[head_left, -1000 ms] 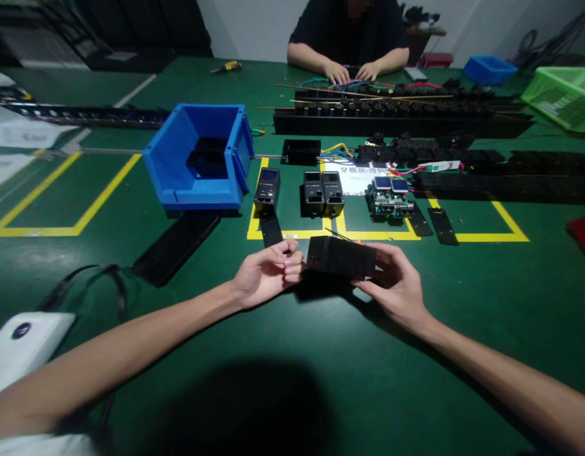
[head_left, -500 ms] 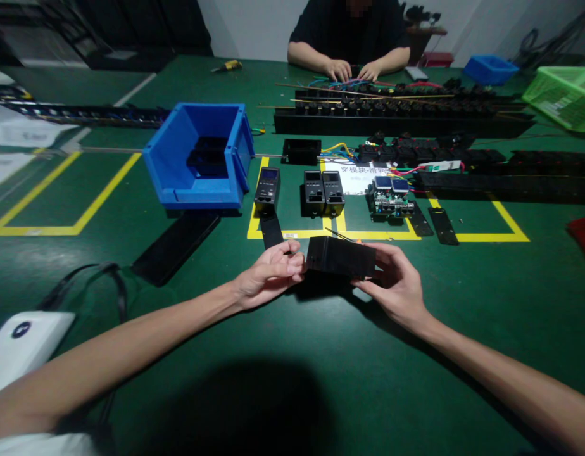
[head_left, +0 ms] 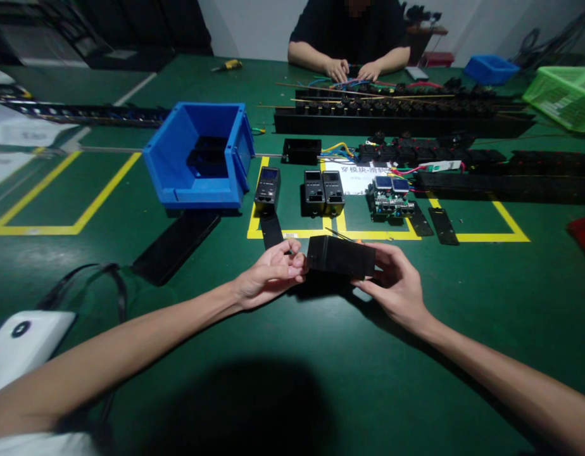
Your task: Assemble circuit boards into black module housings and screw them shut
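Note:
A black plastic housing [head_left: 340, 256] is held tilted above the green table, with thin dark wires sticking out along its top edge. My right hand [head_left: 397, 282] grips its right end between thumb and fingers. At the left end is my left hand [head_left: 273, 272], closed with thumb and fingertips brought together beside the housing; anything between them is too small or hidden to name. Beyond my hands stand a black module with a small screen [head_left: 268, 190] and a pair of black module cases [head_left: 323, 192]. Green circuit boards with small displays [head_left: 390, 197] lie to their right.
A blue bin [head_left: 197, 196] holding black parts stands at left, near a black phone-like slab [head_left: 176, 247]. A white device [head_left: 29, 348] with cables lies at lower left. Long black rails [head_left: 401, 121] run across the back, where a co-worker's hands [head_left: 354, 69] handle wires. A green basket [head_left: 565, 98] sits far right.
My left fingertips have shifted very slightly at the housing's left end. The housing and my right hand stay in place. The co-worker's hands moved a little.

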Motion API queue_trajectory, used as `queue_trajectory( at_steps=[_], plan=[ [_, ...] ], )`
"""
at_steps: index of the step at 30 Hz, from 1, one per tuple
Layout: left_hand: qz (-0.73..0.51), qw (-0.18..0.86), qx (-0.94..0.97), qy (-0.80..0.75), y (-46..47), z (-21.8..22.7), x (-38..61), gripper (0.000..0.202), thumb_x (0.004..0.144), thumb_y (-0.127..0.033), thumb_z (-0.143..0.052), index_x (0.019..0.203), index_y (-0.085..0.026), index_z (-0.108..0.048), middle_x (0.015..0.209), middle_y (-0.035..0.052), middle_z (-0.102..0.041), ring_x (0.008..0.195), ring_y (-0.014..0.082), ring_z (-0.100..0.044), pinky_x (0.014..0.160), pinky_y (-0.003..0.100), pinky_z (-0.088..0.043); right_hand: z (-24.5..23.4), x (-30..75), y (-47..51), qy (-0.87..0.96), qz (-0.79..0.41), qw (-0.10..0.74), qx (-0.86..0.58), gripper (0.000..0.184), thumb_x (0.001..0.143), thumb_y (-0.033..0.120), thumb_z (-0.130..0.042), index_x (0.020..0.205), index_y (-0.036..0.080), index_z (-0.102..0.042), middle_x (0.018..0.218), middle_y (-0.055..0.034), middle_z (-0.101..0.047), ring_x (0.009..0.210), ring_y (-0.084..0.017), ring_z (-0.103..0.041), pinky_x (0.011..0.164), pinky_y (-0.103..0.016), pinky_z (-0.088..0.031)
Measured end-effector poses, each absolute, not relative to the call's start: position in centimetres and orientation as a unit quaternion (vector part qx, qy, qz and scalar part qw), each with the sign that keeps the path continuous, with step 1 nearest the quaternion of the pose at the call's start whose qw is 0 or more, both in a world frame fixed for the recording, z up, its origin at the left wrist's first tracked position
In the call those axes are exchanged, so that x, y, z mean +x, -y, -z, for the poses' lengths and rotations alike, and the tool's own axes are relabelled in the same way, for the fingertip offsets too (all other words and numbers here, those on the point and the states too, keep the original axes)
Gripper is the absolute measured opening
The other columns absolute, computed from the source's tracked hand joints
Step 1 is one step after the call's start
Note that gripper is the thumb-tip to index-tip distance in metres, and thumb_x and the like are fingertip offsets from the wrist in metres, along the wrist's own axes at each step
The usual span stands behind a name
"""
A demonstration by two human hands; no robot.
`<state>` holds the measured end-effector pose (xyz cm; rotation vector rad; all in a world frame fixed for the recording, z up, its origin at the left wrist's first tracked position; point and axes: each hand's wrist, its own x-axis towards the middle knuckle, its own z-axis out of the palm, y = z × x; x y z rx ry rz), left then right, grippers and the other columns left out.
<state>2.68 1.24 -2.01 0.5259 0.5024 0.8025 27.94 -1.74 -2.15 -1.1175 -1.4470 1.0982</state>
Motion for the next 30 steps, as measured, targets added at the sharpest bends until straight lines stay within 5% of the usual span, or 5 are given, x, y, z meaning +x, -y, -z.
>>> queue_trajectory(
  at_steps=[30],
  plan=[
    [-0.391, 0.825, 0.295, -0.280, -1.51, 2.44, 2.51, 0.034, 0.067, -0.010, -0.080, 0.078, -0.016, -0.049, 0.067, -0.0042, -0.059, 0.064, 0.0083, -0.064, 0.067, 0.020, -0.057, 2.23, 27.90, 1.70, 0.584, -0.453, 0.479, -0.474, 0.055, 0.068, 0.028, -0.085, 0.116, 0.025, -0.058, 0.120, -0.0086, -0.065, 0.103, -0.022, -0.066, 0.069, -0.029, -0.062]
  ],
)
